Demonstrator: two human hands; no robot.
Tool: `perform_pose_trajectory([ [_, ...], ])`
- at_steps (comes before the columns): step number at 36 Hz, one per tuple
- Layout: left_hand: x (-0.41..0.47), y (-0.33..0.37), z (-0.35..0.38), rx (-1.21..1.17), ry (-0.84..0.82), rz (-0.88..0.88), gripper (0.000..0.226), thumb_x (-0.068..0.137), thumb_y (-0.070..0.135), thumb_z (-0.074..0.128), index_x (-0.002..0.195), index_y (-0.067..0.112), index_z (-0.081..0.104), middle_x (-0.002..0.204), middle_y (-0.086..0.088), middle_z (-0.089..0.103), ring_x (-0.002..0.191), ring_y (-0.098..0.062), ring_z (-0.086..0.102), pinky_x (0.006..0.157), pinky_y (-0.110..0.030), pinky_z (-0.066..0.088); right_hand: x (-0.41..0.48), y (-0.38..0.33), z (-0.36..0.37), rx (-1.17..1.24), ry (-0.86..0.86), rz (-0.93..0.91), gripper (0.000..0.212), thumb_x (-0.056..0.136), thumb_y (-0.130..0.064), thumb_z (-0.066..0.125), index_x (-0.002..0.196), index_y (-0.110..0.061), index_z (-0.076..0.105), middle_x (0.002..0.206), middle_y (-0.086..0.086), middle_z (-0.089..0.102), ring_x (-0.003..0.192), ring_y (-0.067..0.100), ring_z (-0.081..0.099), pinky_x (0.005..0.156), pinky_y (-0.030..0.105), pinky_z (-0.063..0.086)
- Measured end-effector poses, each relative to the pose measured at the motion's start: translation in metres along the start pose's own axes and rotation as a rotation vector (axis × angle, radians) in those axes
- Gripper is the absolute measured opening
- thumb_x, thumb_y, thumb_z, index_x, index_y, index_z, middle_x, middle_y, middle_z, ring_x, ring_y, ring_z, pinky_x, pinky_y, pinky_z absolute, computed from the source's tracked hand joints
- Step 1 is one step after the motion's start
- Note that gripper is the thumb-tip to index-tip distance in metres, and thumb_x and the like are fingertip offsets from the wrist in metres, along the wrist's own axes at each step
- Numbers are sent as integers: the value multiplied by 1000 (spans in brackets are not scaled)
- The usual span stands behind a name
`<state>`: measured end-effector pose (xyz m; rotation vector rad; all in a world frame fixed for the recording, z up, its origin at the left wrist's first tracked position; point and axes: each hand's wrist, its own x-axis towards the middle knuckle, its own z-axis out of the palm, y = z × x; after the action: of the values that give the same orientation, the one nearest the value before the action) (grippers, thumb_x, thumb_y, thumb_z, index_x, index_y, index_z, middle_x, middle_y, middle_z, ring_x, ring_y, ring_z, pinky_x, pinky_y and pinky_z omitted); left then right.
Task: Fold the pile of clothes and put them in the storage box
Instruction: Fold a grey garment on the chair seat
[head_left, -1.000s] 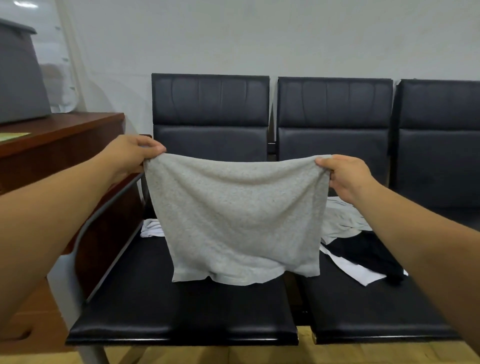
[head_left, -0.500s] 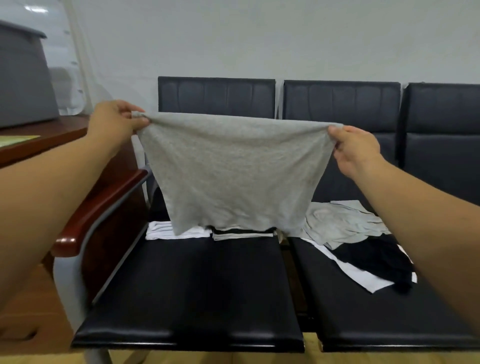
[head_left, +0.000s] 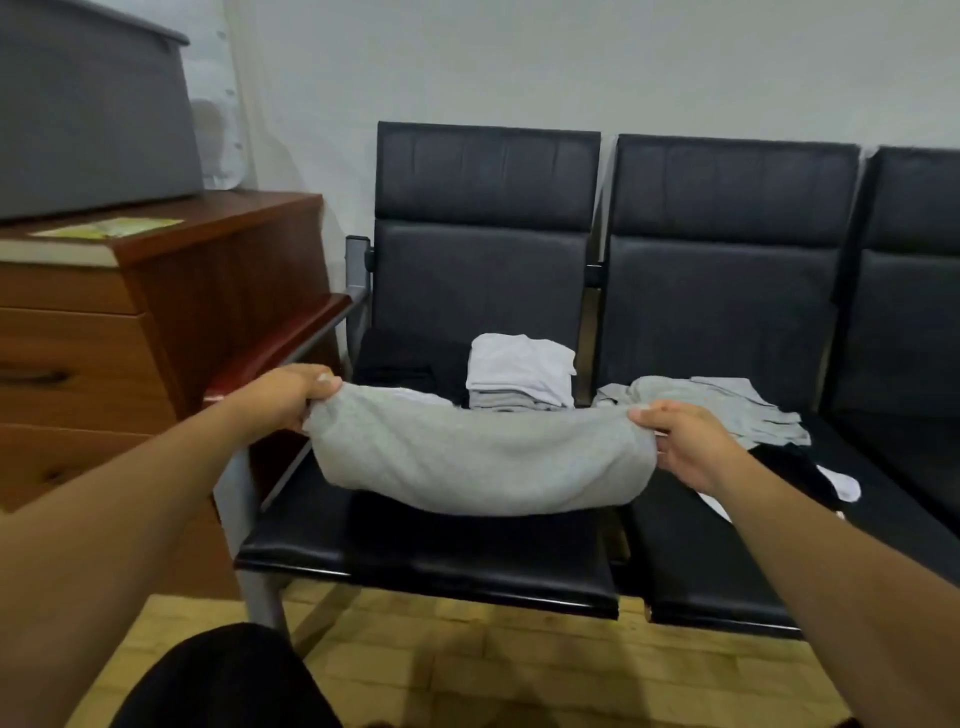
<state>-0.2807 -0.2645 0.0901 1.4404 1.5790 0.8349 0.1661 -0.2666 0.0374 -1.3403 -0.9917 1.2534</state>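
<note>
Bench seats (head_left: 467, 551) by white wall (head_left: 519, 62), left hand (head_left: 291, 395) and right hand (head_left: 691, 447) gripping grey garment (head_left: 478, 457)

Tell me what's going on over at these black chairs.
A person is folding laundry. Their left grip and right grip pinch the top corners of a light grey knit garment, which sags low over the leftmost black padded seat. Behind it on that seat sit a folded white-and-grey stack and a folded black garment. An unfolded heap of grey, black and white clothes lies on the next seat. The grey storage box stands on the brown wooden cabinet.
</note>
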Motion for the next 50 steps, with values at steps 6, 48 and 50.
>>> perform_pose_trajectory([
  [6, 6, -43, 11, 12, -80, -76, 15, 101, 16, 45, 103, 5, 57, 99, -16, 53, 91, -31, 50, 73, -35, 44, -1, 28, -8, -68, -93, 201, 18, 94, -10, 63, 111, -5, 67, 111, 12, 72, 103, 28, 69, 75, 37, 53],
  [48, 120, -99, 95, 484, -42, -378, 94, 78, 49, 75, 148, 2, 32, 153, -16, 35, 135, -34, 41, 105, -40, 39, 33, 136, 124, -1231, -199, -392, 57, 104, -44, 43, 152, -14, 38, 164, 12, 24, 152, 27, 22, 124, 40, 21],
  [50, 114, -94, 96, 486, -110, -389, 98, 78, 49, 76, 151, 5, 28, 156, -15, 30, 138, -34, 37, 107, -41, 37, 28, 147, 127, -1303, -231, -399, 61, 105, -49, 36, 157, -18, 29, 168, 11, 14, 155, 25, 9, 125, 39, 8],
])
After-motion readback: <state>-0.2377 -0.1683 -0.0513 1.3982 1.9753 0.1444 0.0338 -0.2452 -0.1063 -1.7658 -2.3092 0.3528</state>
